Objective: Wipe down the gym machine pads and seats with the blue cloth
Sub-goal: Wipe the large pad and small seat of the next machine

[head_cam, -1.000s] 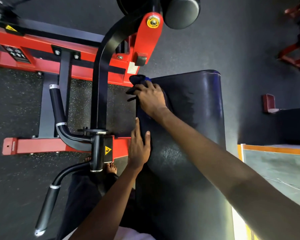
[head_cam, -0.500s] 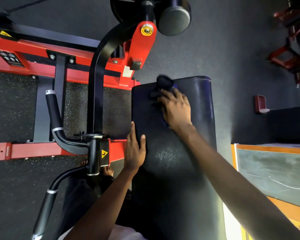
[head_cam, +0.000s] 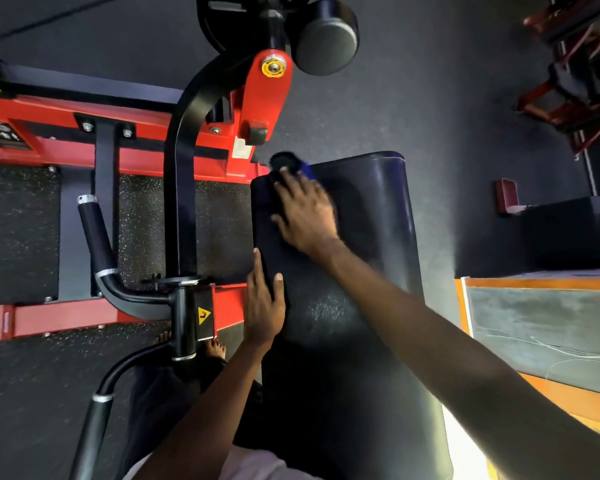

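A long black padded seat (head_cam: 368, 271) of a red and black gym machine runs from the bottom centre up to the middle of the view. My right hand (head_cam: 305, 213) lies flat on the pad's far left part and presses the dark blue cloth (head_cam: 288, 164) against it; the cloth bunches out past my fingertips at the pad's far corner. My left hand (head_cam: 264, 306) rests with straight fingers on the pad's left edge, nearer to me, and holds nothing.
The red frame (head_cam: 118, 157) and a curved black arm (head_cam: 181, 174) with black handles (head_cam: 94, 230) stand left of the pad. A round black roller pad (head_cam: 326, 36) hangs beyond it. An orange-edged platform (head_cam: 541, 327) lies at the right. My bare feet (head_cam: 215, 348) stand by the frame.
My right hand swept the cloth from the pad's far left corner to the right and then back left toward that corner. My left hand stayed on the pad's left edge.
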`<state>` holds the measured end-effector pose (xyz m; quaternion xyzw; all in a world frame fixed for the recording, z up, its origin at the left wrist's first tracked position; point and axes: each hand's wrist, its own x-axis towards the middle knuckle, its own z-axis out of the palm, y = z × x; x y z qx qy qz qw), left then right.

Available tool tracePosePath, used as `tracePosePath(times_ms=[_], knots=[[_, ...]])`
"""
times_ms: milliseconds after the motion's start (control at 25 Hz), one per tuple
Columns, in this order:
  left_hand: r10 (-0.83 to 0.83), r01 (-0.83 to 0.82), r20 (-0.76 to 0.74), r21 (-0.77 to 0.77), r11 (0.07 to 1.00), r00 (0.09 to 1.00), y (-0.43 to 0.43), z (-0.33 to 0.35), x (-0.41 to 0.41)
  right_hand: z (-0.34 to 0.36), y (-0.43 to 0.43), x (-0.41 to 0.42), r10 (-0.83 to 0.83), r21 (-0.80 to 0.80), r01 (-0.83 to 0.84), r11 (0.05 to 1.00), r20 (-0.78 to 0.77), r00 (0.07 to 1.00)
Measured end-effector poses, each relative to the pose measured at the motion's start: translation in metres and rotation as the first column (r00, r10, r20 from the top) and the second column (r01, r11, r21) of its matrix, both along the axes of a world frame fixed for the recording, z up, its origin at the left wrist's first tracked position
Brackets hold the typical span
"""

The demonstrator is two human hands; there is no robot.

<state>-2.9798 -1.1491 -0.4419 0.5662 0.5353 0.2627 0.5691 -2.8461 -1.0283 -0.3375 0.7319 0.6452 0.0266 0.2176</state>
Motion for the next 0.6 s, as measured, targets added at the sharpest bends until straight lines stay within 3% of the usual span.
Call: tracePosePath(times_ms=[80, 160, 320, 440, 600], knots=[[-0.005, 0.005, 0.019, -0.001, 1.000, 1.000, 0.002, 0.001, 0.000, -0.014, -0.017, -0.012, 0.131, -0.081, -0.130, 0.988, 0.018, 0.991], [0.003, -0.003, 0.003, -0.006, 1.000, 1.000, 0.003, 0.000, 0.001, -0.005, -0.022, 0.007, 0.168, -0.042, -0.170, 0.985, -0.052, 0.984], [-0.009, 0.009, 0.019, -0.009, 1.000, 1.000, 0.003, 0.005, -0.002, 0.060, -0.018, 0.065, -0.042, 0.142, 0.044, 0.989, -0.021, 0.999], [-0.017, 0.017, 0.011, -0.015, 1.000, 1.000, 0.002, 0.007, -0.002, 0.092, -0.046, 0.081, -0.253, 0.290, 0.263, 0.920, -0.072, 0.965], [-0.020, 0.020, 0.027, -0.014, 1.000, 0.999, 0.004, 0.008, -0.004, 0.080, -0.125, 0.039, -0.205, 0.265, 0.220, 0.939, -0.083, 0.975]])
